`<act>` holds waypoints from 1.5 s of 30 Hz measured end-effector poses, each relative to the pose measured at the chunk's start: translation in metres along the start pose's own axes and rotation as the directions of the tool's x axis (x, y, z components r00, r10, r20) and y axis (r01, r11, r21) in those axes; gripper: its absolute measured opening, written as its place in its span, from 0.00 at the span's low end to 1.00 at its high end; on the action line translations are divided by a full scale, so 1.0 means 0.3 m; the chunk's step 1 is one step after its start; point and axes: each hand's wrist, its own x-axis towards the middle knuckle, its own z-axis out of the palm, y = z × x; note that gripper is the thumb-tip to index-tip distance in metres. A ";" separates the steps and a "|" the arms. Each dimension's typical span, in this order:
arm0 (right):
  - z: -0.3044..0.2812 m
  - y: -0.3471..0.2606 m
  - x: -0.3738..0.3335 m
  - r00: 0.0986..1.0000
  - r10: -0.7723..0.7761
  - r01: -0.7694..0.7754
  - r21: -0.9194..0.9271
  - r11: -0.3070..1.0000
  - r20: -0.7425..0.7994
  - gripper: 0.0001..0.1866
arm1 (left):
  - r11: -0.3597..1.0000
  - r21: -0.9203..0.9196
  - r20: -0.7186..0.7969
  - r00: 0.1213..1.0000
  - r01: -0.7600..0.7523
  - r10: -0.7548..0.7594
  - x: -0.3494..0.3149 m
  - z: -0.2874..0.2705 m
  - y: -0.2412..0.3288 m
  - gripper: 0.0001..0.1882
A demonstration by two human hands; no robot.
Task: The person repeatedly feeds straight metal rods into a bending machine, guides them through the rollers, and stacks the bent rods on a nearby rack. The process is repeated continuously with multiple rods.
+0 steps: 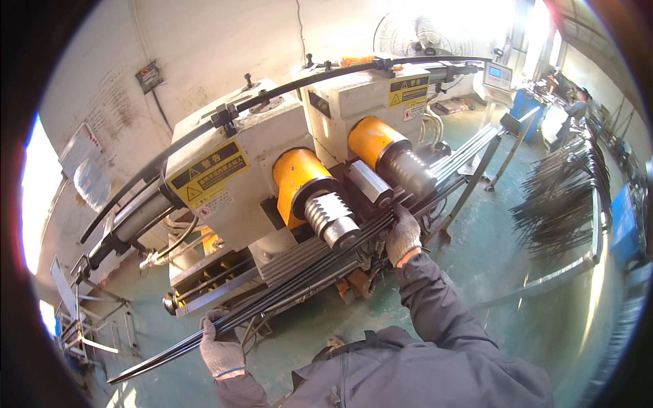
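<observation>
A bundle of long, thin dark metal rods (286,294) slants from the lower left up to the right, in front of a two-headed machine. My left hand (222,345), in a knitted work glove, is closed around the rods near their lower left end, thumb on top. Farther along, my gloved right hand (404,236) is closed at the rods just below a hexagonal metal block (369,181); its fingertips are partly hidden. Two ribbed metal rollers, the left roller (331,216) and right roller (410,171), project toward me from yellow housings on either side of the block.
The grey machine body (235,166) bears yellow warning labels, with a curved black bar (292,85) across its top. A support stand (469,180) holds the rods' far end. At right, many dark rods (564,190) lie on a rack. A small control screen (498,75) stands behind; a person (579,102) is far off.
</observation>
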 end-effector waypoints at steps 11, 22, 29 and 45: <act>-0.127 0.227 0.358 0.895 -0.400 0.443 -0.301 0.844 0.197 0.12 | 0.978 -0.065 -0.189 0.960 0.196 -0.205 0.140 0.063 -0.046 0.19; 0.019 0.155 0.112 0.958 -0.274 0.221 -0.391 0.893 -0.085 0.07 | 0.994 0.041 -0.331 0.940 0.100 -0.081 0.227 0.014 0.009 0.18; 0.016 0.132 0.143 0.962 -0.165 0.083 -0.343 0.936 -0.216 0.05 | 0.970 -0.106 -0.061 0.972 0.220 -0.227 0.209 0.054 -0.157 0.20; -0.037 0.142 0.139 0.975 -0.196 0.087 -0.622 0.779 -0.109 0.25 | 0.995 -0.027 -0.173 0.980 0.091 -0.094 0.231 0.087 -0.242 0.21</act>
